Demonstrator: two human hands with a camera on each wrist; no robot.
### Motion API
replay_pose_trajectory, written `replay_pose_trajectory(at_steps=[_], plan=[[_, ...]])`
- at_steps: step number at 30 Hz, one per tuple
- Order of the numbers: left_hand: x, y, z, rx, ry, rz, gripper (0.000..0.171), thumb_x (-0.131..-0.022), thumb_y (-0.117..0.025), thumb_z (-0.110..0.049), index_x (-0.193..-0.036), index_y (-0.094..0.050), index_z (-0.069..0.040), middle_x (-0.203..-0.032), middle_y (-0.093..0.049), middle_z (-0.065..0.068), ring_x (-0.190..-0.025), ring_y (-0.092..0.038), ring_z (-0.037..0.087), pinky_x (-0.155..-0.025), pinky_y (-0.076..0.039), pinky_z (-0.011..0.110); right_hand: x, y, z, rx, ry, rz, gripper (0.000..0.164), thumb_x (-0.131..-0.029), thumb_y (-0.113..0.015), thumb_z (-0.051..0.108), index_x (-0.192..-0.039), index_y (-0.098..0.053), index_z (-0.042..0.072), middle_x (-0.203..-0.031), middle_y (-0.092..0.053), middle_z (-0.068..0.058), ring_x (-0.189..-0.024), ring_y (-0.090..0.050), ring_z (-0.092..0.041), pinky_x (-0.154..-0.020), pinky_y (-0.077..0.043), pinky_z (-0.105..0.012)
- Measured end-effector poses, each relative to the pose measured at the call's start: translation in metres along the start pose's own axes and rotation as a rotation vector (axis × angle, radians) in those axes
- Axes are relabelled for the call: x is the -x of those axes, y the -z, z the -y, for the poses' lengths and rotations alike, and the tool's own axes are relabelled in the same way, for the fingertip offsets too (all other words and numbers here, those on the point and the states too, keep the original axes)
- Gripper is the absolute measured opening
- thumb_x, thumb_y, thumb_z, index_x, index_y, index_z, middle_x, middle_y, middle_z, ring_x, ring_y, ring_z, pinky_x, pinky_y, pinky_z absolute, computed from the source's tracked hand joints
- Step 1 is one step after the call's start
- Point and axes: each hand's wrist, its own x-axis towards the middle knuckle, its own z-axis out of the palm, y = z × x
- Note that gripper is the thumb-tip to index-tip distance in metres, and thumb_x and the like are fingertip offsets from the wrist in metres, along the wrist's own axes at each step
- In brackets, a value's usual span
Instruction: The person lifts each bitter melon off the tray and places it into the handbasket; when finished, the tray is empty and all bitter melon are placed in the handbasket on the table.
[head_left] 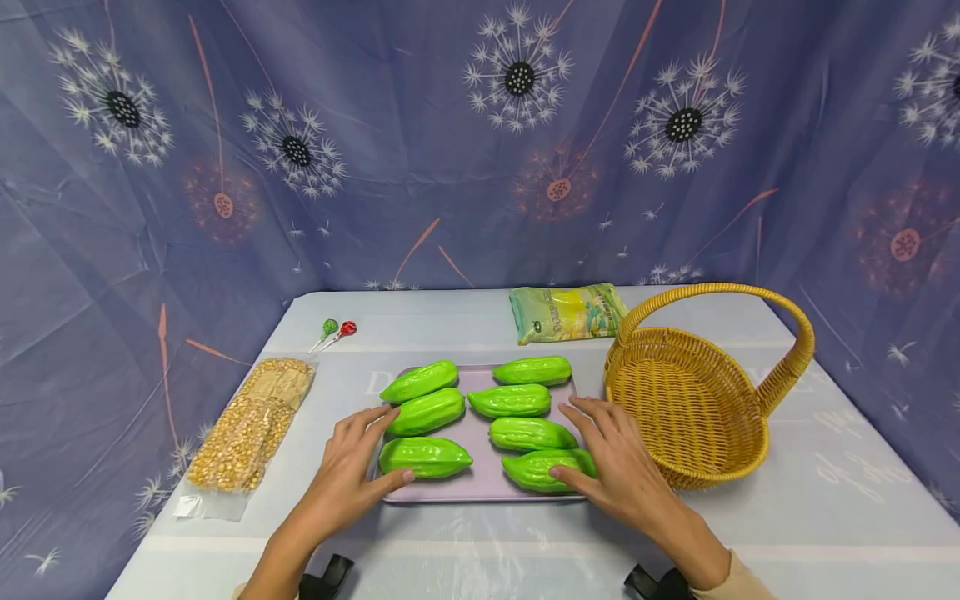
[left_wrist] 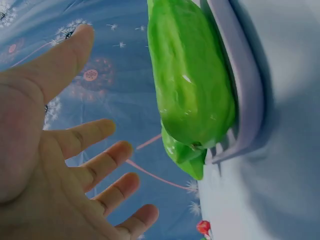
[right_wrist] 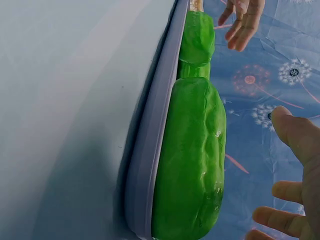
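Observation:
Several bright green bitter melons (head_left: 425,457) lie in two columns, three on the left and more on the right, on a pale purple tray (head_left: 483,483). My left hand (head_left: 348,467) hovers at the tray's left side with its fingers spread. In the left wrist view its fingers are apart from the nearest bitter melon (left_wrist: 192,75). Over the tray's right side is my right hand (head_left: 622,467), fingers extended and holding nothing. The right wrist view shows a gap between that hand and the closest bitter melon (right_wrist: 187,155).
Right of the tray stands a wicker basket (head_left: 682,400) with a tall handle. A green-yellow packet (head_left: 568,313) lies at the back. On the left are a clear bag of corn kernels (head_left: 251,425) and two lollipops, one green (head_left: 330,327), one red (head_left: 347,328).

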Motion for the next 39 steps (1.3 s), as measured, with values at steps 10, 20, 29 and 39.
replay_pose_trajectory(at_steps=[10, 20, 29, 39], plan=[[0.009, -0.001, 0.011, 0.076, 0.074, 0.046, 0.07, -0.073, -0.079, -0.032, -0.134, -0.051, -0.012, -0.129, -0.05, 0.007, -0.121, -0.036, 0.027, -0.093, -0.034, 0.055, 0.004, -0.002, -0.001, -0.032, 0.013, 0.013, 0.077, -0.074, -0.073, 0.049, -0.134, -0.05, 0.008, -0.132, -0.053, -0.009, -0.119, -0.046, -0.025, -0.099, -0.034, -0.044], [0.014, -0.004, 0.027, 0.137, 0.107, 0.112, 0.068, -0.075, -0.077, -0.038, -0.132, -0.052, -0.012, -0.129, -0.052, 0.003, -0.116, -0.039, 0.023, -0.092, -0.035, 0.05, 0.011, -0.004, -0.003, -0.063, 0.02, 0.047, 0.073, -0.069, -0.079, 0.044, -0.129, -0.054, 0.01, -0.123, -0.057, -0.002, -0.111, -0.05, -0.016, -0.091, -0.045, -0.039], [0.014, -0.009, 0.037, 0.183, 0.141, 0.166, 0.07, -0.073, -0.077, -0.039, -0.133, -0.052, -0.012, -0.132, -0.051, 0.004, -0.117, -0.038, 0.022, -0.096, -0.034, 0.051, 0.015, -0.007, -0.006, -0.058, 0.057, 0.062, 0.062, -0.067, -0.081, 0.039, -0.119, -0.061, 0.014, -0.112, -0.059, 0.002, -0.101, -0.049, -0.01, -0.082, -0.046, -0.033], [0.01, -0.011, 0.048, 0.205, 0.165, 0.217, 0.07, -0.073, -0.078, -0.033, -0.134, -0.051, -0.011, -0.135, -0.047, 0.006, -0.122, -0.033, 0.025, -0.097, -0.03, 0.051, 0.016, -0.011, -0.008, -0.05, 0.069, 0.09, 0.055, -0.066, -0.082, 0.037, -0.114, -0.064, 0.017, -0.106, -0.058, 0.005, -0.096, -0.046, -0.007, -0.078, -0.044, -0.029]])
